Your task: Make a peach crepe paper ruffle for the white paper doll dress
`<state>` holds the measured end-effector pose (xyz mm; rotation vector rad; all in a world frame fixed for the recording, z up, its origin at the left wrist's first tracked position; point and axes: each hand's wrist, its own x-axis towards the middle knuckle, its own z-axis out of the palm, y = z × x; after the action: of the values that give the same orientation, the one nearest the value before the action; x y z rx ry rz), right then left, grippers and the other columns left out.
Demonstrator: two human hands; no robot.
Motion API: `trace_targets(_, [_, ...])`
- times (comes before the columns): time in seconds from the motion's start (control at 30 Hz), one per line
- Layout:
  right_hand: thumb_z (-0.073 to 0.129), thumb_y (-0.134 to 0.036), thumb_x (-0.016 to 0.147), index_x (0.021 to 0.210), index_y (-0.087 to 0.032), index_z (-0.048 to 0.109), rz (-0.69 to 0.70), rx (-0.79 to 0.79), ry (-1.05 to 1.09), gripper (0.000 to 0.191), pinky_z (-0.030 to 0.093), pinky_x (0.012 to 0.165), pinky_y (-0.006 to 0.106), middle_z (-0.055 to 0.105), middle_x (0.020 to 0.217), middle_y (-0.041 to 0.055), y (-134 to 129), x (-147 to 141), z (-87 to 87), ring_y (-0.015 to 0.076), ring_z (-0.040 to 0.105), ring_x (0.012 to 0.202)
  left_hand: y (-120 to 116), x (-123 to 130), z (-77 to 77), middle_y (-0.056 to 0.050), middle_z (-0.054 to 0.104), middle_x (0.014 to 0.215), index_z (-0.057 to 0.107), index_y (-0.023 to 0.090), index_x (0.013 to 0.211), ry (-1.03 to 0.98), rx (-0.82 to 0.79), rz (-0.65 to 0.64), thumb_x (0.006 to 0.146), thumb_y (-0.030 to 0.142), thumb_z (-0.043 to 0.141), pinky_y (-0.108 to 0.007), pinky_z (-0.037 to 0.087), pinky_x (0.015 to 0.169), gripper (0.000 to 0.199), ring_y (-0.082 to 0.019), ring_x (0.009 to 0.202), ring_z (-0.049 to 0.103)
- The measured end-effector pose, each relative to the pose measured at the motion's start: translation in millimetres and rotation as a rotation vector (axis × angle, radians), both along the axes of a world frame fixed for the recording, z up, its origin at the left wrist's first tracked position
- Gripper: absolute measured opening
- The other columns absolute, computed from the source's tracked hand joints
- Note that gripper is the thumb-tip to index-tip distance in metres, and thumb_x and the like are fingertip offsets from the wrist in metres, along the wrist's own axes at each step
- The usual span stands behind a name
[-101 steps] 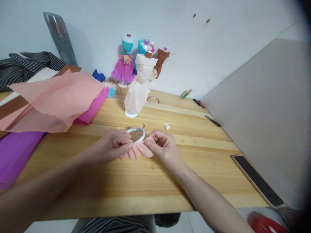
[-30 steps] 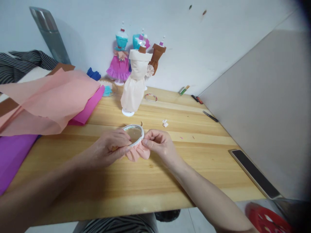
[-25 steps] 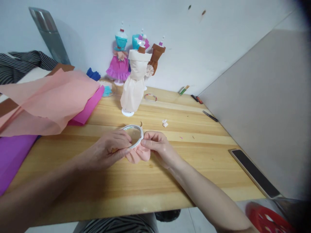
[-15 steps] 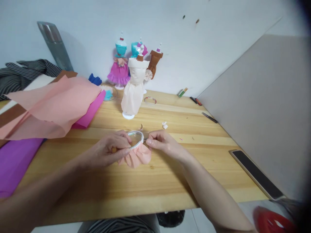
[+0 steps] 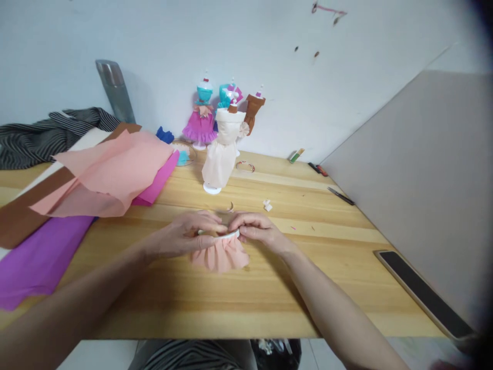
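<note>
Close above the table, a white ring [image 5: 233,234] like a tape roll has a pleated peach ruffle [image 5: 221,257] hanging from its edge. My left hand [image 5: 192,234] is closed on its left part, thumb in front and fingers behind. At the right end of the rim, my right hand [image 5: 256,229] pinches the ring between thumb and bent fingers. My hands hide much of the ring, and its opening now shows little. A small curled scrap [image 5: 230,206] lies on the table just behind my fingers.
Behind stands a mini dress form in a cream dress [image 5: 221,154], with several other dressed forms by the wall. Peach sheets [image 5: 115,169] and other coloured sheets cover the left side. A bangle [image 5: 245,166], a craft knife [image 5: 341,196] and a phone [image 5: 423,293] lie rightward.
My right hand has moved in beside my left and onto the ring's rim. The ring has tipped, so its opening shows less. The whole view has shifted slightly.
</note>
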<state>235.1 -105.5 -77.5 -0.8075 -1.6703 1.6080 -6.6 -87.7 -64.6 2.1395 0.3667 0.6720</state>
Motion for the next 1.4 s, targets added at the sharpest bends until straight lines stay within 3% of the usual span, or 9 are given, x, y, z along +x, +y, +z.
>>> trace_targets(0.07, [0.065, -0.041, 0.082, 0.086, -0.016, 0.069, 0.009, 0.046, 0.024, 0.025, 0.038, 0.059, 0.024, 0.059, 0.087, 0.0047, -0.3, -1.1, -0.2, 0.0104, 0.047, 0.065, 2.7, -2.7, -2.8, -0.012, 0.058, 0.131, 0.058, 0.021, 0.126, 0.011, 0.043, 0.054, 0.088, 0.043, 0.052, -0.043, 0.035, 0.105, 0.044, -0.028, 0.125, 0.047])
trace_targets(0.13, [0.063, -0.038, 0.084, 0.086, -0.017, 0.069, 0.023, 0.096, 0.026, 0.022, 0.038, 0.061, 0.024, 0.057, 0.086, 0.0042, -1.3, -2.3, 0.9, 0.0112, 0.047, 0.067, 5.0, -5.5, -4.9, -0.012, 0.053, 0.138, 0.051, 0.023, 0.134, 0.019, 0.093, 0.109, 0.084, 0.047, 0.058, -0.046, 0.029, 0.11, 0.055, -0.03, 0.131, 0.042])
trace_targets(0.23, [0.059, -0.036, 0.087, 0.086, -0.017, 0.067, 0.043, 0.18, 0.021, 0.021, 0.038, 0.064, 0.026, 0.055, 0.085, 0.0042, -2.5, -3.6, 2.9, 0.0135, 0.049, 0.072, 7.5, -9.9, -5.6, -0.012, 0.053, 0.137, 0.05, 0.023, 0.135, -0.077, 0.145, 0.19, 0.077, 0.046, 0.067, -0.047, 0.026, 0.112, 0.065, -0.031, 0.131, 0.042])
trace_targets(0.43, [0.055, -0.026, 0.085, 0.076, -0.016, 0.064, 0.02, 0.311, -0.001, 0.016, 0.038, 0.074, 0.032, 0.057, 0.083, 0.0058, 1.2, -2.3, 0.6, 0.0186, 0.052, 0.08, 7.9, -17.7, 1.7, -0.01, 0.055, 0.135, 0.057, 0.025, 0.129, -0.208, -0.054, 0.075, 0.076, 0.048, 0.068, -0.045, 0.027, 0.112, 0.059, -0.03, 0.131, 0.043])
trace_targets(0.57, [0.053, -0.02, 0.079, 0.072, -0.017, 0.063, -0.017, 0.308, 0.026, 0.013, 0.038, 0.072, 0.033, 0.056, 0.081, 0.006, 5.4, -0.5, -6.6, 0.0193, 0.051, 0.078, 10.4, -17.7, 3.0, -0.011, 0.065, 0.12, 0.069, 0.019, 0.11, -0.213, -0.237, 0.371, 0.083, 0.044, 0.06, -0.04, 0.038, 0.102, 0.039, -0.028, 0.117, 0.054])
trace_targets(0.7, [0.052, -0.018, 0.076, 0.07, -0.017, 0.062, -0.062, 0.348, 0.008, 0.012, 0.039, 0.072, 0.033, 0.056, 0.079, 0.0056, 7.8, 1.3, -7.1, 0.0196, 0.052, 0.077, 14.7, -13.1, 0.2, -0.009, 0.073, 0.084, 0.074, 0.013, 0.079, -0.194, -0.494, 0.637, 0.076, 0.049, 0.063, -0.034, 0.048, 0.079, 0.038, -0.021, 0.081, 0.064])
trace_targets(0.9, [0.049, -0.014, 0.077, 0.069, -0.017, 0.062, -0.136, 0.439, -0.066, 0.015, 0.039, 0.066, 0.029, 0.056, 0.079, 0.0047, 10.3, 6.3, 1.7, 0.0169, 0.052, 0.073, 7.8, -2.6, -0.7, -0.004, 0.07, 0.068, 0.072, 0.012, 0.071, -0.232, -0.825, 0.469, 0.062, 0.044, 0.077, -0.025, 0.045, 0.066, 0.034, -0.012, 0.063, 0.058])
trace_targets(1.23, [0.046, -0.014, 0.067, 0.065, -0.017, 0.058, -0.16, 0.299, 0.008, 0.012, 0.036, 0.062, 0.03, 0.054, 0.072, 0.0039, 11.7, 3.9, -8.6, 0.0175, 0.049, 0.07, 7.1, 0.0, -0.2, -0.003, 0.065, 0.066, 0.066, 0.012, 0.069, -0.346, -1.018, 0.484, 0.06, 0.047, 0.079, -0.023, 0.045, 0.058, 0.039, -0.013, 0.06, 0.059])
trace_targets(1.4, [0.047, -0.011, 0.071, 0.067, -0.018, 0.058, -0.156, 0.434, -0.081, 0.014, 0.038, 0.066, 0.03, 0.055, 0.074, 0.0038, 10.4, 1.5, -7.5, 0.0174, 0.051, 0.072, 5.5, 2.2, -4.0, -0.001, 0.061, 0.061, 0.066, 0.011, 0.071, -0.314, -1.014, 0.515, 0.06, 0.04, 0.081, -0.021, 0.038, 0.05, 0.035, -0.008, 0.051, 0.052])
